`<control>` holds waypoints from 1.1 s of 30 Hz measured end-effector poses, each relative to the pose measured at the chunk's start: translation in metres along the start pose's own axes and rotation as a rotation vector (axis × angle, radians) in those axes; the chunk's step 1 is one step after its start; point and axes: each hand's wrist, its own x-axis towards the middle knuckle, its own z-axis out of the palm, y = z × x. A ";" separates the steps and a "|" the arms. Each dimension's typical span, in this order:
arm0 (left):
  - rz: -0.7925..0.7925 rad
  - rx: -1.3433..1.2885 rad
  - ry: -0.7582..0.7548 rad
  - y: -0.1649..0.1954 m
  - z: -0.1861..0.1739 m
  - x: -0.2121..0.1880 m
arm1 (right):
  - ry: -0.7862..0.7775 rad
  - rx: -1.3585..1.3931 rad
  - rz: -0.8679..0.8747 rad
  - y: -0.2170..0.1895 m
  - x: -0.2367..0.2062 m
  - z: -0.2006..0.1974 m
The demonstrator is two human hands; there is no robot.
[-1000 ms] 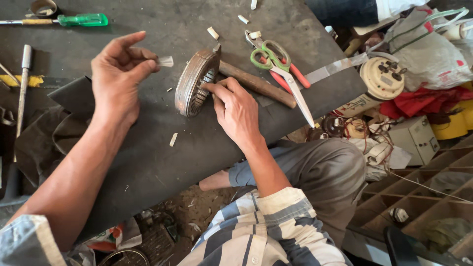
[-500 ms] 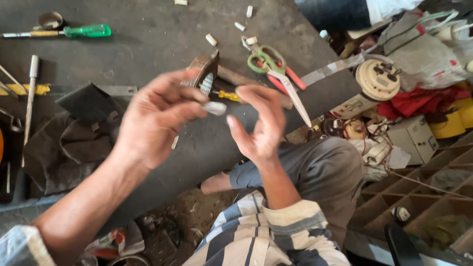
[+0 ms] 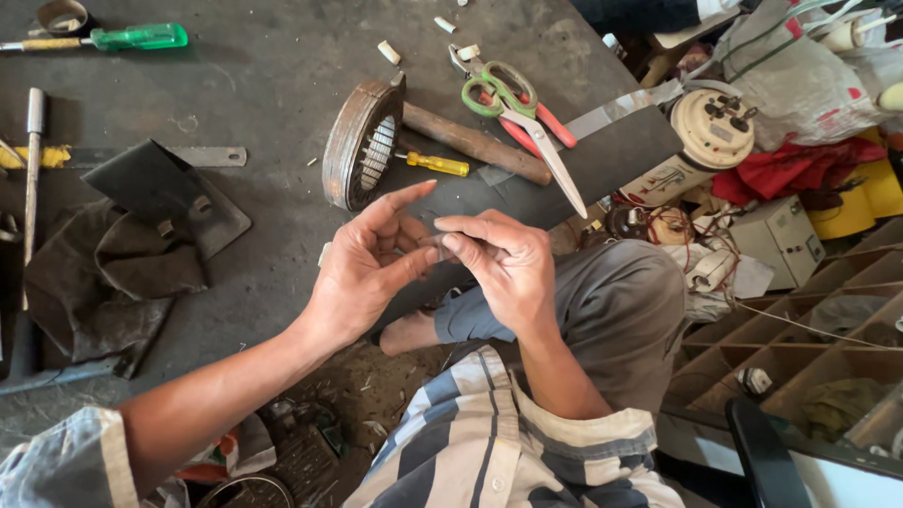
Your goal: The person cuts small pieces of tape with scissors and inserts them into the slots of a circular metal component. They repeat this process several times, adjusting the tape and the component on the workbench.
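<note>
The tabletop (image 3: pixel 263 75) is a dark, scuffed slab that fills most of my view; on its left lies a crumpled dark cloth (image 3: pixel 103 273) with a bent black plate (image 3: pixel 165 188) on top of it; near the middle a round stator (image 3: pixel 362 141) stands on its edge, its toothed inner ring facing right; a wooden handle (image 3: pixel 475 146) leans behind it, a small yellow screwdriver (image 3: pixel 437 164) lies just beside it, and scissors (image 3: pixel 513 108) with green and red grips rest across a grey strip (image 3: pixel 611 118) further right; a green screwdriver (image 3: pixel 127 38) lies well apart at the top left; a few pale paper bits (image 3: pixel 388 52) are scattered near the top edge.

My two hands meet at the near edge of the tabletop, just below the stator; my left hand (image 3: pixel 367 268) is half spread, forefinger stretched out and thumb pressed in toward the other hand; my right hand (image 3: pixel 503 263) is curled, its fingertips pinching a small dark slip (image 3: pixel 435 243) against my left thumb; the slip is mostly hidden between the fingers, so I cannot tell its exact shape.

To handle this well, I judge I should keep the pinch light and close to the slip's edge, so that it bends cleanly rather than crumples; my left thumb should steady it while the right fingertips shape it; holding it over the tabletop rather than over my lap means a dropped piece is easy to find; the stator is near enough to reach without shifting my seat.
</note>
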 end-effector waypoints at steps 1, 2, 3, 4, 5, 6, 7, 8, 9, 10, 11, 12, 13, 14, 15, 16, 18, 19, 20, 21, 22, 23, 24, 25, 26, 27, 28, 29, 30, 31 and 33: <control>0.013 0.011 0.003 -0.002 0.000 0.000 | -0.007 -0.017 0.023 0.003 -0.001 0.000; 0.028 0.023 0.006 -0.004 -0.001 0.000 | -0.013 -0.034 0.044 0.006 -0.001 0.000; 0.036 0.032 0.008 -0.006 -0.002 0.000 | -0.018 -0.012 0.086 0.009 -0.001 0.000; 0.043 0.040 0.010 -0.008 -0.003 0.000 | -0.023 0.010 0.129 0.012 -0.001 -0.001; 0.050 0.050 0.013 -0.009 -0.004 0.000 | -0.029 0.032 0.172 0.014 0.000 -0.002; 0.047 0.056 0.018 -0.011 -0.005 0.000 | -0.053 0.072 0.191 0.016 0.000 -0.004; 0.044 0.062 0.021 -0.012 -0.005 0.000 | -0.076 0.110 0.211 0.017 0.000 -0.005; 0.040 0.067 0.024 -0.014 -0.005 0.000 | -0.098 0.148 0.232 0.018 0.000 -0.007; 0.036 0.073 0.032 -0.015 -0.004 -0.001 | -0.099 0.166 0.247 0.018 -0.001 -0.009; 0.032 0.081 0.040 -0.016 -0.004 -0.001 | -0.099 0.185 0.259 0.018 -0.003 -0.010; 0.028 0.087 0.049 -0.017 -0.004 -0.001 | -0.101 0.204 0.273 0.018 -0.004 -0.011; 0.028 0.093 0.049 -0.018 -0.005 -0.001 | -0.109 0.181 0.258 0.018 -0.005 -0.012; 0.030 0.100 0.048 -0.019 -0.006 -0.002 | -0.117 0.158 0.242 0.017 -0.006 -0.013; 0.033 0.107 0.047 -0.019 -0.006 -0.001 | -0.125 0.134 0.224 0.017 -0.006 -0.013; 0.031 0.130 0.048 -0.020 -0.006 -0.002 | -0.106 0.089 0.195 0.017 -0.007 -0.012; 0.028 0.151 0.049 -0.021 -0.005 -0.002 | -0.087 0.044 0.168 0.018 -0.008 -0.010; 0.026 0.167 0.045 -0.022 -0.004 -0.003 | -0.046 -0.043 0.158 0.020 -0.009 -0.008; 0.026 0.159 0.041 -0.022 -0.004 -0.003 | -0.025 -0.085 0.176 0.022 -0.010 -0.007; 0.026 0.152 0.036 -0.023 -0.004 -0.003 | -0.005 -0.128 0.193 0.024 -0.011 -0.006; 0.025 0.161 0.026 -0.023 -0.004 -0.003 | -0.005 -0.132 0.180 0.025 -0.011 -0.006; 0.024 0.169 0.016 -0.023 -0.005 -0.003 | -0.006 -0.137 0.167 0.027 -0.012 -0.006; 0.023 0.177 0.005 -0.023 -0.005 -0.002 | -0.005 -0.142 0.153 0.028 -0.013 -0.005; 0.008 0.201 0.000 -0.024 -0.005 -0.002 | -0.017 -0.092 0.144 0.029 -0.013 -0.005; -0.008 0.223 -0.003 -0.024 -0.004 -0.002 | -0.029 -0.042 0.136 0.030 -0.013 -0.003; -0.023 0.245 -0.006 -0.025 -0.004 -0.002 | -0.042 0.007 0.127 0.030 -0.012 -0.002; -0.017 0.249 -0.005 -0.026 -0.004 -0.002 | -0.054 -0.005 0.151 0.029 -0.011 -0.002; -0.011 0.253 -0.005 -0.027 -0.003 -0.003 | -0.065 -0.017 0.174 0.026 -0.009 -0.002; -0.004 0.257 -0.004 -0.028 -0.003 -0.003 | -0.075 -0.029 0.197 0.023 -0.007 -0.004; -0.002 0.248 -0.002 -0.028 -0.004 -0.003 | -0.040 -0.101 0.130 0.019 -0.004 -0.006; -0.003 0.240 0.001 -0.029 -0.004 -0.004 | -0.006 -0.172 0.065 0.014 0.000 -0.011; 0.002 0.191 0.007 -0.031 -0.006 -0.003 | 0.087 -0.399 -0.038 0.003 0.012 -0.027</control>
